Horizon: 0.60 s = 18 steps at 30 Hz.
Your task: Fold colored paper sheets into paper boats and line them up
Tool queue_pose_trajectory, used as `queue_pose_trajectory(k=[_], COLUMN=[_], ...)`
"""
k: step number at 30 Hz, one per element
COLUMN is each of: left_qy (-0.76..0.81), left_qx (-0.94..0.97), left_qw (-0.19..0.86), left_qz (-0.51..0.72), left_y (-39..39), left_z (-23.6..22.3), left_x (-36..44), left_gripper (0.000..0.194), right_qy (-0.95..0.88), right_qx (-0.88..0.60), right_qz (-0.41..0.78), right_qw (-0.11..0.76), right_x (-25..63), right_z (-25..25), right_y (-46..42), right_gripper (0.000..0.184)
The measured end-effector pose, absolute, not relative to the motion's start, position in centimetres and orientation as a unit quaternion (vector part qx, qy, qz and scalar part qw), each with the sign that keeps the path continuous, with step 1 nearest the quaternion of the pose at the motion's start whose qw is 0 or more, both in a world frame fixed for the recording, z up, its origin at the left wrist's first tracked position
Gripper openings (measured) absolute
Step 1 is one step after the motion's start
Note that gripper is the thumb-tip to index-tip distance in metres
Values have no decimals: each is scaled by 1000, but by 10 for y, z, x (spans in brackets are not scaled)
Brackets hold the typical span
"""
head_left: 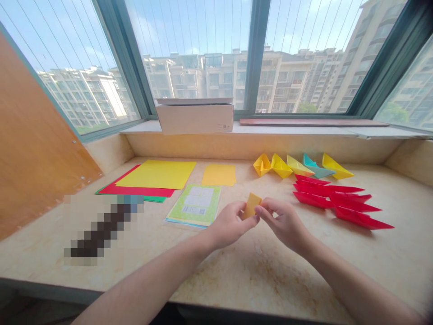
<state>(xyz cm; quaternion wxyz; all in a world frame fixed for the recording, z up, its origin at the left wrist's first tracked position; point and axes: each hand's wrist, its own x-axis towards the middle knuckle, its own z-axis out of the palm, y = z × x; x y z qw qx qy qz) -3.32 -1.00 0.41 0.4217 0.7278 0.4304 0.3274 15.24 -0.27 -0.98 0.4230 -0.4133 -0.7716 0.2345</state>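
A small folded piece of orange-yellow paper (252, 205) is held just above the stone counter, between both hands. My left hand (233, 222) pinches its left and lower side, thumb in front. At its right edge, my right hand (280, 219) grips it between thumb and fingers. The fingertips behind the paper are partly hidden. Flat orange-yellow sheets (219, 174) lie behind my left hand. Beside that hand is a green-patterned paper packet (196, 203).
Yellow sheets (158, 174) overlap red sheets (118, 184) at the left. Folded yellow boats (281, 167), a blue boat (318, 167) and several red boats (358, 215) stand at the right. A white box (196, 118) sits on the window ledge. A blurred item (101, 230) lies front left.
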Motion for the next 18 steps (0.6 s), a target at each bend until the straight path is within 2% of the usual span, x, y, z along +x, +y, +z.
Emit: queue_pose_trajectory(k=[4,10,18], left_qy=[412,421,399], left_qx=[728,760,793], left_qw=[436,400,381], left_qz=[332,293,258], left_y=[-9,-9,-14], left_z=[1,-1,9], left_x=[-33,-33,-33], left_gripper=[39,44,39], right_qy=[-776,-775,-764], right_qx=[-419,-408,-398], right_qz=[225,231,271], right_qw=[415,425,430], right_x=[152,153,155], right_z=[-10,-12,-14], right_y=[-3,-1,-1], right_gripper=[39,38,37])
